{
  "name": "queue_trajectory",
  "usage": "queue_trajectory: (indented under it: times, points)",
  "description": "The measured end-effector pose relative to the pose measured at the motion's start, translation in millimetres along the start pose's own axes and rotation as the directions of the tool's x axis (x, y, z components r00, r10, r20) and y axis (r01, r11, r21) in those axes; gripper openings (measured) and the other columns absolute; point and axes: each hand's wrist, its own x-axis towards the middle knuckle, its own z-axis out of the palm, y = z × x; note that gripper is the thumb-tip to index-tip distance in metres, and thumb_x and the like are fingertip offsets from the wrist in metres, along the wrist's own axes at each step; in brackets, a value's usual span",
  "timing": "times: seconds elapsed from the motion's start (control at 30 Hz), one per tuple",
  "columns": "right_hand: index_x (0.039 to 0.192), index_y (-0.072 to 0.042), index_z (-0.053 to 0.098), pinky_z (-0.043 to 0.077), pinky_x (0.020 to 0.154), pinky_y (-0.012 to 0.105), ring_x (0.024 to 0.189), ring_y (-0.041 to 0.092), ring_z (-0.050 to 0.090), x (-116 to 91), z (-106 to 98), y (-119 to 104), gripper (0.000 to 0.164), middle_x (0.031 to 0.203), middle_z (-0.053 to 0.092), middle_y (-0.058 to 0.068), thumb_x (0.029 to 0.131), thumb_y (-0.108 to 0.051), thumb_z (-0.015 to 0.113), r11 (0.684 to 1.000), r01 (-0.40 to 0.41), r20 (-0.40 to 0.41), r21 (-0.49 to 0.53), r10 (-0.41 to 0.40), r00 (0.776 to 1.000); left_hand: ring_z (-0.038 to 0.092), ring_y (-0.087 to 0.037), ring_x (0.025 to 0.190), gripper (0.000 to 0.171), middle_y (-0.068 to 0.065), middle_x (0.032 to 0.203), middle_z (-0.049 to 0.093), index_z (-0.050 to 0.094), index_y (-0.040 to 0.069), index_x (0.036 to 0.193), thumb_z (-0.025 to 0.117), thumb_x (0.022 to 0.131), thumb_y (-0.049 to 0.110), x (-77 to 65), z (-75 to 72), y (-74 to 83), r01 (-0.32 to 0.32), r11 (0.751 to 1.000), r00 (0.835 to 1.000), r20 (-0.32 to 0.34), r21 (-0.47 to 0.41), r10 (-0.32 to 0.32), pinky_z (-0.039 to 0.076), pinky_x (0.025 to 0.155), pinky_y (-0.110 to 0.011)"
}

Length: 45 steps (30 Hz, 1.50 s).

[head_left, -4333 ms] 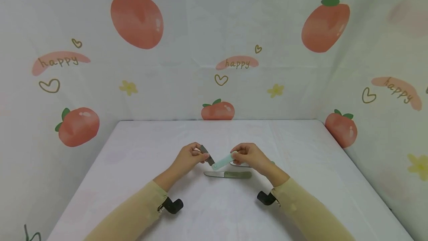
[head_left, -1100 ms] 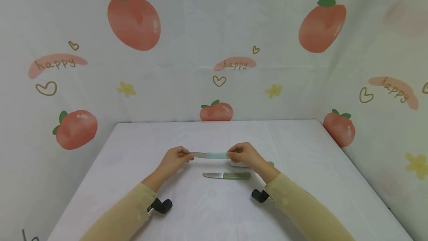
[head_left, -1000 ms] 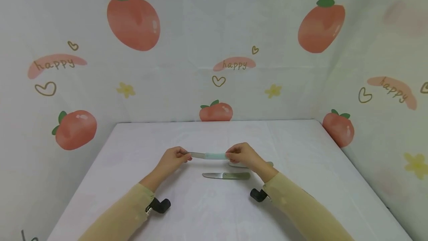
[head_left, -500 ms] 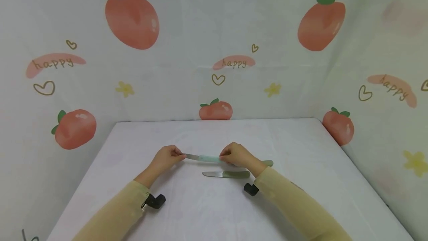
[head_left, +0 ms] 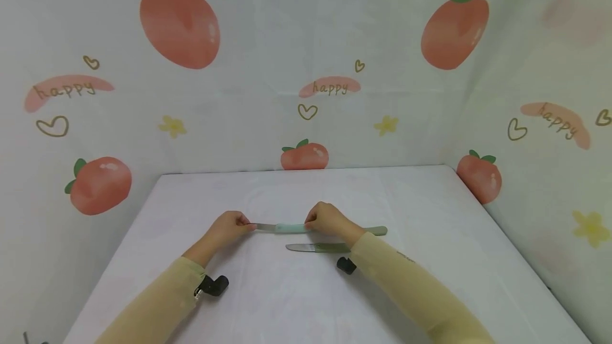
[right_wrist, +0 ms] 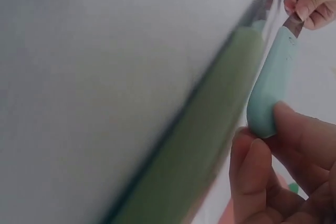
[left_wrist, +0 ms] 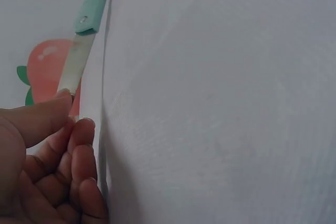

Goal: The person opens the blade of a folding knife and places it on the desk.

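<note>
A folding knife with a mint-green handle [head_left: 290, 228] is stretched out straight between my hands, its blade [left_wrist: 76, 61] in line with the handle. The thumb and fingers of my left hand [head_left: 227, 230] pinch the blade near its tip, which they hide. At the other end, my right hand [head_left: 329, 222] pinches the butt of the handle, as the right wrist view shows. Just in front of the right hand a second knife with an olive-green handle [head_left: 327, 248] lies unfolded, its blade pointing left. Behind the right wrist shows the pale green handle [head_left: 376, 231] of a third knife, mostly covered.
A white cloth [head_left: 268, 296] covers the table. Pale curtains with printed fruit [head_left: 181, 28] stand along the back and sides. Black wrist cameras [head_left: 213, 285] sit below both cuffs.
Some seconds ago the mint knife was bent at its hinge; now it is straight. Over the last second both hands carry it left and slightly lower, and the right forearm now covers part of the olive knife.
</note>
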Motion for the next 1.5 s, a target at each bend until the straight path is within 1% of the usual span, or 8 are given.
queue_trajectory:
  times: [0.23,0.47,0.63,0.73,0.93,1.1,1.27,1.5]
  points:
    - [0.09,-0.011,0.079,0.051,0.08,0.032,0.079,0.009,0.059,2.6,6.1,-5.0,0.007,0.088,0.073,-0.003,0.091,-0.016,0.075,1.0,-0.015,-0.001,-0.021,0.015,1.0,0.049,-0.018,0.071,0.027,-0.002,0.076,0.057,0.065,0.004,0.082,0.073,0.092,0.028,0.0,-1.0,-3.5,0.034,0.998,0.998,0.042,0.045,-0.035,0.041,0.062,-0.03]
    - [0.085,-0.011,0.075,0.05,0.078,0.034,0.078,0.013,0.057,1.7,6.3,-6.0,0.009,0.082,0.068,-0.003,0.089,-0.019,0.077,0.996,-0.076,-0.01,-0.041,0.076,0.997,0.05,-0.018,0.071,0.036,-0.003,0.075,0.057,0.063,0.007,0.075,0.075,0.089,0.037,3.5,-0.4,2.2,0.128,0.987,0.987,0.084,0.097,-0.136,0.041,0.061,-0.03]
    - [0.082,-0.011,0.072,0.049,0.075,0.034,0.076,0.014,0.056,1.4,7.6,-6.4,0.012,0.079,0.065,-0.003,0.088,-0.019,0.078,0.994,-0.1,-0.033,-0.042,0.099,0.995,0.053,-0.021,0.075,0.038,-0.006,0.08,0.059,0.064,0.002,0.08,0.077,0.087,0.037,3.8,-0.8,7.4,0.175,0.976,0.979,0.082,0.126,-0.186,0.045,0.066,-0.034]
    - [0.08,-0.011,0.072,0.048,0.073,0.033,0.075,0.014,0.055,1.2,8.6,-6.7,0.013,0.078,0.064,-0.003,0.088,-0.019,0.078,0.994,-0.1,-0.045,-0.039,0.098,0.994,0.054,-0.023,0.077,0.041,-0.008,0.082,0.061,0.064,-0.001,0.083,0.077,0.086,0.038,4.4,-0.9,10.5,0.187,0.972,0.977,0.079,0.143,-0.199,0.048,0.07,-0.037]
    - [0.081,-0.01,0.072,0.048,0.071,0.032,0.073,0.014,0.055,-0.3,8.5,-5.5,0.011,0.077,0.064,-0.003,0.087,-0.017,0.079,0.996,-0.08,-0.067,-0.03,0.078,0.995,0.057,-0.024,0.078,0.046,-0.01,0.084,0.063,0.065,-0.004,0.088,0.078,0.085,0.04,6.6,0.0,9.8,0.18,0.967,0.979,0.059,0.181,-0.193,0.051,0.074,-0.041]
    - [0.083,-0.01,0.072,0.049,0.074,0.033,0.076,0.015,0.055,-2.2,5.2,-1.8,0.011,0.079,0.064,-0.003,0.087,-0.017,0.078,0.996,-0.084,-0.084,-0.017,0.083,0.993,0.056,-0.022,0.076,0.046,-0.009,0.082,0.063,0.066,-0.004,0.088,0.077,0.085,0.041,5.4,1.0,10.3,0.17,0.966,0.982,0.045,0.196,-0.182,0.05,0.071,-0.038]
    - [0.085,-0.011,0.073,0.05,0.074,0.034,0.075,0.014,0.057,-10.5,-4.5,4.4,0.011,0.08,0.065,-0.004,0.089,-0.02,0.077,0.998,-0.061,-0.092,-0.006,0.06,0.994,0.055,-0.021,0.073,0.042,-0.007,0.08,0.063,0.067,-0.002,0.085,0.074,0.089,0.04,-1.7,1.9,13.4,0.152,0.97,0.987,0.027,0.19,-0.16,0.048,0.066,-0.035]
    - [0.09,-0.013,0.074,0.05,0.075,0.035,0.077,0.013,0.059,-30.9,-28.5,13.0,0.013,0.082,0.067,-0.006,0.094,-0.024,0.072,0.999,-0.043,-0.118,0.022,0.045,0.992,0.058,-0.022,0.076,0.038,-0.007,0.085,0.066,0.068,0.001,0.09,0.069,0.093,0.039,-10.8,-2.2,15.7,0.119,0.982,0.991,-0.075,0.146,-0.109,0.049,0.067,-0.039]
